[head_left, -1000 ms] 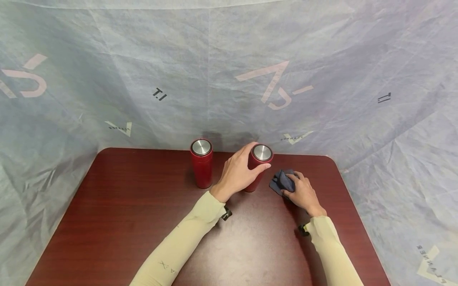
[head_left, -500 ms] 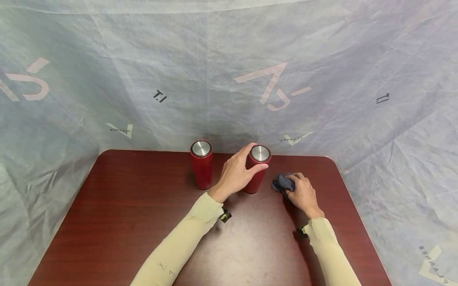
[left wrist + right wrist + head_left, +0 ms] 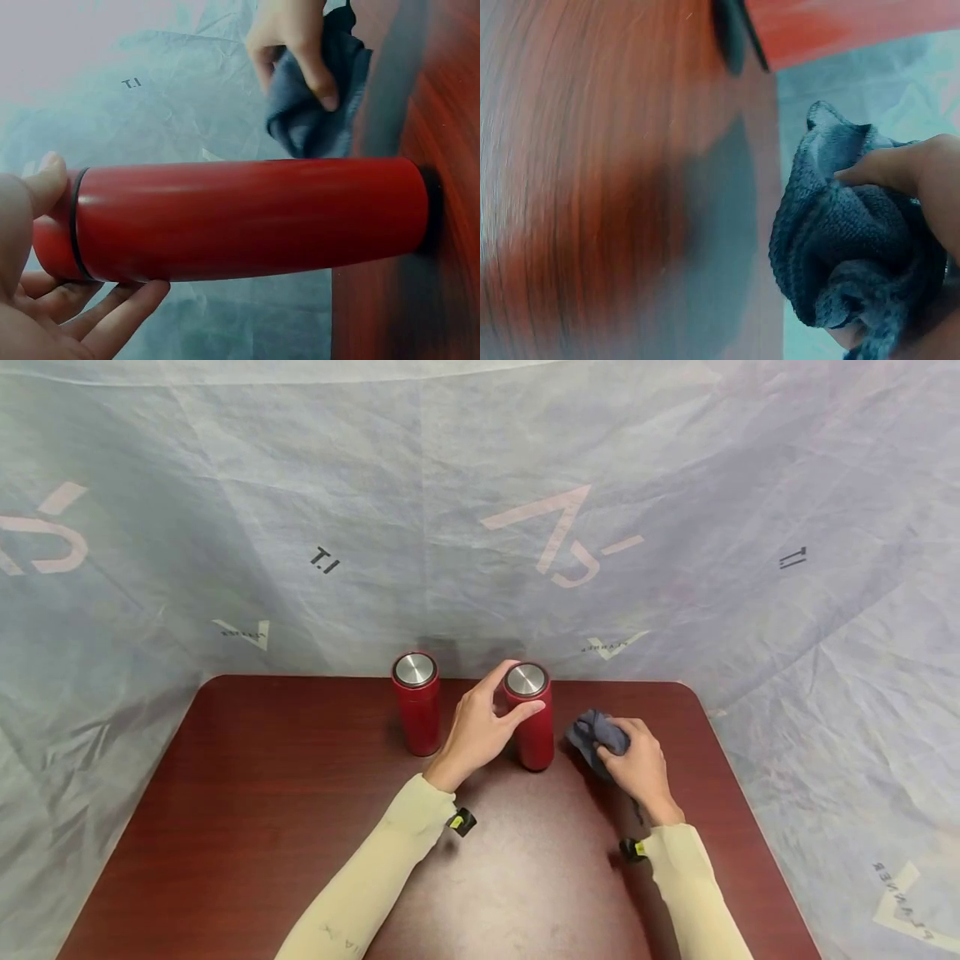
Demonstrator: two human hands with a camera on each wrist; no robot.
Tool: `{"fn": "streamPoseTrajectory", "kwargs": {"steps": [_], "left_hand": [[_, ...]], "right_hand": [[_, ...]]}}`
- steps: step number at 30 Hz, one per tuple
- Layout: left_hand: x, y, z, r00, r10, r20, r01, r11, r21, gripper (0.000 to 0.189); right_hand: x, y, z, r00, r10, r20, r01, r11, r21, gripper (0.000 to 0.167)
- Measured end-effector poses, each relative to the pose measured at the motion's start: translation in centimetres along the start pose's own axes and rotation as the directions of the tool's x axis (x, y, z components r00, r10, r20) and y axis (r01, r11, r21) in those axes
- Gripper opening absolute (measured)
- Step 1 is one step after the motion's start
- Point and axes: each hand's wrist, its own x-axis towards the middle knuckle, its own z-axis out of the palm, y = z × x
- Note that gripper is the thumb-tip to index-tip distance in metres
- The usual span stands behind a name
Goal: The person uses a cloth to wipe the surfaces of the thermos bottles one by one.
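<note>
My left hand [image 3: 480, 727] grips a red thermos [image 3: 534, 735] near its silver-topped lid, thumb on one side and fingers on the other. The left wrist view shows the smooth red body of this thermos [image 3: 247, 221], its dark base at the tabletop; whether it touches I cannot tell. Bunched in my right hand [image 3: 637, 764] is a dark blue-grey cloth [image 3: 596, 735], just right of the thermos and apart from it. In the right wrist view the thumb presses into the folds of the cloth [image 3: 847, 225], which hangs above the table. Some fingers are hidden behind it.
A second red thermos [image 3: 420, 718] stands upright to the left of my left hand. The dark red wooden table [image 3: 262, 827] has rounded far corners. Grey printed sheeting [image 3: 375, 527] hangs close behind the table and along both sides.
The held thermos has swung from leaning right to nearly upright, its top moving left. My right hand has drawn the cloth together and lifted it. The other thermos stays put.
</note>
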Motion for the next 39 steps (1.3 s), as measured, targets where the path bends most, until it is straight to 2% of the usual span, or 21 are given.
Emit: {"fn": "streamPoseTrajectory", "kwargs": {"steps": [9,16,21,28,34,39], "left_hand": [[-0.5,-0.8,-0.1,1.0,0.014,-0.004,-0.014,0.995,-0.103,0.067],[-0.8,-1.1,-0.2,1.0,-0.025,-0.001,0.025,0.98,-0.196,0.07],[-0.7,-1.2,-0.3,1.0,-0.021,-0.013,0.018,0.975,-0.22,0.068],[-0.7,-1.1,-0.2,1.0,-0.015,0.005,0.016,0.979,-0.204,0.065],[-0.9,-0.9,-0.2,1.0,-0.008,0.017,0.012,0.978,-0.207,0.066],[-1.0,-0.6,-0.3,1.0,-0.002,0.028,0.008,0.974,-0.225,0.065]], "right_hand": [[-0.3,-3.0,-1.2,0.996,-0.003,-0.091,0.02,0.982,0.187,0.046],[-0.4,-6.0,-2.1,0.995,-0.026,-0.099,0.05,0.966,0.252,0.044],[-0.3,-7.7,-2.7,0.99,-0.062,-0.128,0.097,0.954,0.284,0.044],[-0.8,-13.6,-4.5,0.983,-0.084,-0.162,0.135,0.934,0.331,0.04],[0.4,-12.7,-2.3,0.975,-0.153,-0.159,0.2,0.918,0.343,0.041],[0.6,-12.4,-1.3,0.973,-0.183,-0.14,0.221,0.913,0.344,0.041]]}}
